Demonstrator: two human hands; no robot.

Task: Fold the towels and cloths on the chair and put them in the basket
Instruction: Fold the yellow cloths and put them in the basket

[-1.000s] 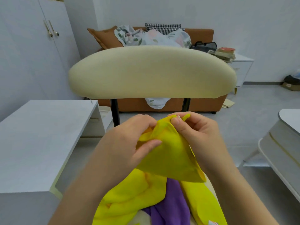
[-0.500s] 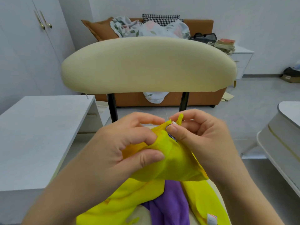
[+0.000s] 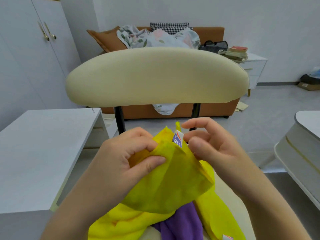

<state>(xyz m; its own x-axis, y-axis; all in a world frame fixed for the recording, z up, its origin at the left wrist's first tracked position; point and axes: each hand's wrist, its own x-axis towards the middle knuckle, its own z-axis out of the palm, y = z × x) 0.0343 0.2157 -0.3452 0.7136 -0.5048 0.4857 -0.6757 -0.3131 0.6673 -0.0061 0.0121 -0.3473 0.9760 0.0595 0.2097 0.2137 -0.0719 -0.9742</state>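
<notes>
Item: thin yellow cloth (image 3: 173, 179), held up above the seat of the cream chair (image 3: 155, 77), in front of its backrest. Left hand (image 3: 128, 158): thumb and curled fingers pinch the cloth's upper edge, as half a second ago. Right hand (image 3: 213, 146): it pinched the top corner then, and now its fingers are parted and loosely bent, holding nothing plainly; whether a lower finger still brushes the edge is hidden behind the fabric. Newly exposed: a white-and-purple sewn label (image 3: 178, 138) at the raised corner. Beneath, on the seat: a thicker yellow towel (image 3: 124, 222) and a purple cloth (image 3: 181, 224), both unfolded. Basket: not in view. Assessment: the right hand is probably re-gripping to find a corner; the first fold is not yet made.
</notes>
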